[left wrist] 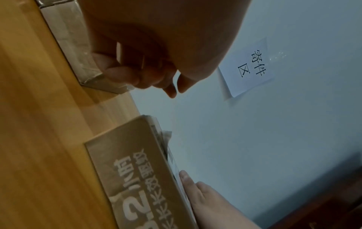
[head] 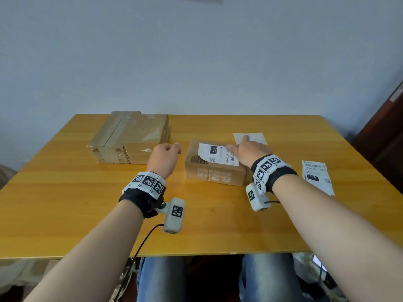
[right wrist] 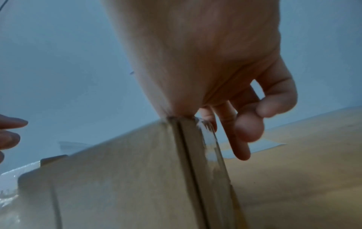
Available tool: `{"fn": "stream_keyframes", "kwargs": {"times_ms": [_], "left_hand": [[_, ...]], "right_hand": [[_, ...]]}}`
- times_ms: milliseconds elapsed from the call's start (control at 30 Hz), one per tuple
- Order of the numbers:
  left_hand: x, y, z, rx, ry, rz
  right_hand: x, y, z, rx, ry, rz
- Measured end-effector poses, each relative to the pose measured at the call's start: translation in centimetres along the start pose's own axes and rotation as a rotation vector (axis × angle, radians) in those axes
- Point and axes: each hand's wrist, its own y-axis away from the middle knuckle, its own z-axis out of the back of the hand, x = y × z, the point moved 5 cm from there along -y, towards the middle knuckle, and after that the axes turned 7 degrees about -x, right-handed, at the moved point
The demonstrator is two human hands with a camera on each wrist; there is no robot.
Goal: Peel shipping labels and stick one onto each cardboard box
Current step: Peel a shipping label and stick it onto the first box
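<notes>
A small cardboard box (head: 214,171) sits mid-table with a white shipping label (head: 216,153) on its top; the label's left edge looks ragged and slightly lifted. My right hand (head: 236,144) lies on the label's right part, fingers stretched out and pressing it down. The right wrist view shows those fingers (right wrist: 240,131) over the box's (right wrist: 117,178) far corner. My left hand (head: 174,148) hovers just left of the box, loosely curled and holding nothing (left wrist: 172,89). A stack of larger taped boxes (head: 128,138) stands at the back left.
A peeled backing sheet (head: 250,137) lies behind the small box. More printed label sheets (head: 318,177) lie at the right table edge. A paper sign (left wrist: 248,66) hangs on the blue wall. The wooden table (head: 65,203) has bare room in front.
</notes>
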Motion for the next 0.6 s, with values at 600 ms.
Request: {"fn": "stream_keyframes", "kwargs": {"times_ms": [600], "left_hand": [[0.9,1.3,-3.6,0.247,0.022,0.156]], "right_hand": [[3.5,2.8,-0.2,0.257,-0.278,0.464]]}}
